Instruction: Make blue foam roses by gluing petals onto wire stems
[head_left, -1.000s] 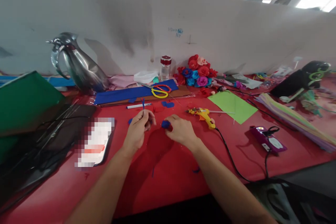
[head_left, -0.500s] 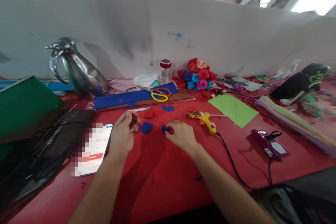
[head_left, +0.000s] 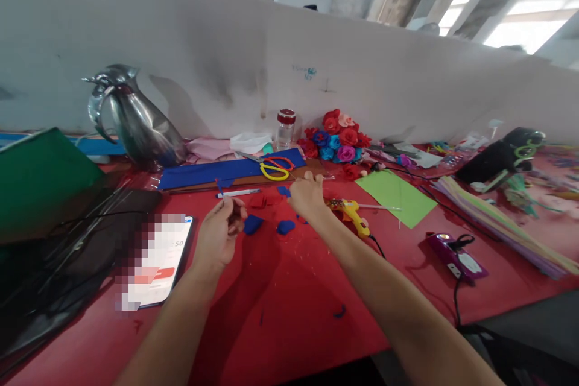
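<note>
My left hand (head_left: 221,226) is raised over the red table, its thumb and index finger pinching a thin blue strip (head_left: 221,187) that stands up from the fingertips. My right hand (head_left: 308,196) reaches out near the scissors (head_left: 274,169); its fingers curl downward and what lies under them is hidden. Blue paper pieces (head_left: 285,227) rest on the table between the hands, one (head_left: 253,224) close to the left fingertips. Red scraps (head_left: 257,202) and a white pen (head_left: 237,192) lie behind them. The yellow glue gun (head_left: 357,217) is just right of my right hand.
A blue paper strip (head_left: 190,175) runs along the back beside a metal jug (head_left: 140,120), a jar (head_left: 285,129) and paper flowers (head_left: 341,136). A phone (head_left: 160,265) lies left. Green paper (head_left: 398,196) and a purple power strip (head_left: 459,257) are right.
My right hand has moved forward from the small blue piece, which now lies on the table. My left hand stays nearly in place with the thin strip.
</note>
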Tool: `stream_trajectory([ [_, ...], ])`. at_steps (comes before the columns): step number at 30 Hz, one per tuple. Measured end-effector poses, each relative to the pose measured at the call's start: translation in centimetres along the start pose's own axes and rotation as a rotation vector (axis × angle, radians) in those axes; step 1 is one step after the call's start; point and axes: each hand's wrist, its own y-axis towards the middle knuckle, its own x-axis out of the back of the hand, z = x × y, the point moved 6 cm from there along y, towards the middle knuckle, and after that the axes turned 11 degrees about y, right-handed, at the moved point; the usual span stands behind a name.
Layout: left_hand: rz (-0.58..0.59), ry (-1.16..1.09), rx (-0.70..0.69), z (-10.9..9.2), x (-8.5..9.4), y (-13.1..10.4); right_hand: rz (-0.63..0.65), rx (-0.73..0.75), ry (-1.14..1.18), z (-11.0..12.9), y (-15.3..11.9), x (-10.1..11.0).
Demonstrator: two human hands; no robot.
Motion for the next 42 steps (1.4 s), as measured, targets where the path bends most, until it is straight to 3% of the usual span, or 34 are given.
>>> stream_trajectory([
  [4, -0.004, -0.016, -0.013, 0.0, 0.2, 0.2, 0.032, -0.022, 0.004, 0.5, 2.8, -0.5],
  [7, 0.002, -0.006, -0.032, 0.0, 0.3, 0.2, -0.029, -0.042, 0.065, 0.2, 2.4, 0.6],
  [9, 0.022, 0.024, -0.026, 0.1, 0.0, -0.1, -0.085, -0.07, 0.402, -0.4, 1.1, 1.4],
  [13, 0.189, 0.088, 0.069, 0.7, -1.5, -1.0, -0.046, -0.087, 1.453, -0.4, -2.6, 0.2],
  [15, 0.236, 0.101, 0.095, 1.0, -2.0, -1.3, -0.01, -0.158, 1.696, -0.1, -4.3, -1.3],
  [18, 0.239, 0.138, 0.08, 1.4, -2.3, -1.3, -0.02, -0.261, 1.875, 0.1, -5.9, -3.2],
  [22, 0.229, 0.196, 0.099, 1.8, -2.3, -1.2, -0.006, -0.32, 1.971, 0.2, -6.8, -3.9],
  [30, 0.216, 0.2, 0.132, 1.4, -2.3, -1.3, 0.035, -0.258, 1.911, 0.6, -7.0, -3.5],
  [42, 0.183, 0.392, 0.009, 0.9, -2.2, -1.4, 0.015, -0.231, 1.796, 0.5, -7.0, -3.5],
])
